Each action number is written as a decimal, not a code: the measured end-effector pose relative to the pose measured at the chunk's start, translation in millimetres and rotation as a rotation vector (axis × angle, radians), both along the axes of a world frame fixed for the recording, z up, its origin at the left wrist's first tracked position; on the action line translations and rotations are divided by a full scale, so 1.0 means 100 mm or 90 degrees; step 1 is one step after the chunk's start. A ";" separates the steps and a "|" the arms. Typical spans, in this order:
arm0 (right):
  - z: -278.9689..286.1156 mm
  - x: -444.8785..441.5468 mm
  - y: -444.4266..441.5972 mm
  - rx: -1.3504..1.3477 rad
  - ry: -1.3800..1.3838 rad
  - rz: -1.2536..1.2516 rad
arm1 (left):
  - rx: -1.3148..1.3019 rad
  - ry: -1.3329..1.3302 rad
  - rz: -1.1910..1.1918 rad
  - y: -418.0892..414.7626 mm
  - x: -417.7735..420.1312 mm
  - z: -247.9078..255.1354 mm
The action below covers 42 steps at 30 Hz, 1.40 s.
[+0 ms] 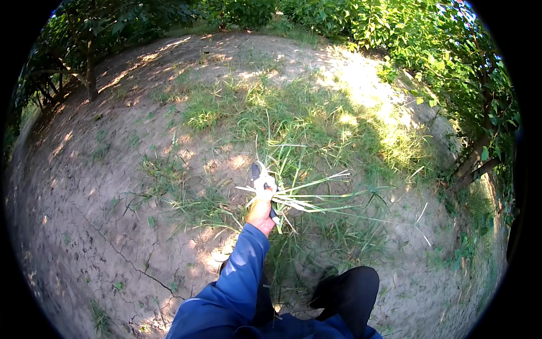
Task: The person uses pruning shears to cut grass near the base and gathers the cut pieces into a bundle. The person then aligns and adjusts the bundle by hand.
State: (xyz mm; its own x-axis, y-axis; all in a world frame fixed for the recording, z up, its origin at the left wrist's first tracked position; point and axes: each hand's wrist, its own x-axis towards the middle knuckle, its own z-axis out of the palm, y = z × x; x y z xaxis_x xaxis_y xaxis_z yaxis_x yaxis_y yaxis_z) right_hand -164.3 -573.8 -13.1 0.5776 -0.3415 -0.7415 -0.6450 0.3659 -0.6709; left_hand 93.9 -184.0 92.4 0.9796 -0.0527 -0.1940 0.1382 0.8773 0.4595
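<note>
My left hand (260, 214) reaches out in front of me in a blue sleeve (241, 267). Its fingers are closed around a bunch of long grass blades (305, 201), which fan out mainly to the right. A dark, handle-like object (255, 170) also runs through this grip, showing above the fingers and again below the palm. Bright glare washes out the fingers, so its kind cannot be made out. Green grass (283, 169) grows from the soil just beyond and under the hand. My right hand is out of view.
Dry, cracked soil (118, 245) spreads to the left. Sunlit grass (394, 144) lies at the right, by a leaning tree trunk (472, 163). Another small tree (90, 76) stands at the far left, and leafy bushes (351, 19) line the back. My bent knee (360, 288) is below.
</note>
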 end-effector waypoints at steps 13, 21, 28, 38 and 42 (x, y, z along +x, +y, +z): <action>0.00 -0.21 -0.10 -0.009 0.009 -0.010 | 0.006 -0.003 -0.010 -0.02 0.05 0.04; 0.04 -0.58 -0.21 -0.029 0.012 0.005 | 0.013 -0.027 -0.015 0.01 0.02 0.13; 0.41 -0.99 -0.92 -0.111 -0.077 0.062 | 0.018 -0.065 -0.043 -0.15 -0.06 0.20; 1.59 1.30 1.56 0.096 -0.383 0.136 | 0.081 -0.011 -0.224 -0.58 -0.83 0.03; 1.51 1.46 1.56 0.116 -0.338 0.137 | 0.222 -0.084 -0.297 -0.41 -1.18 0.08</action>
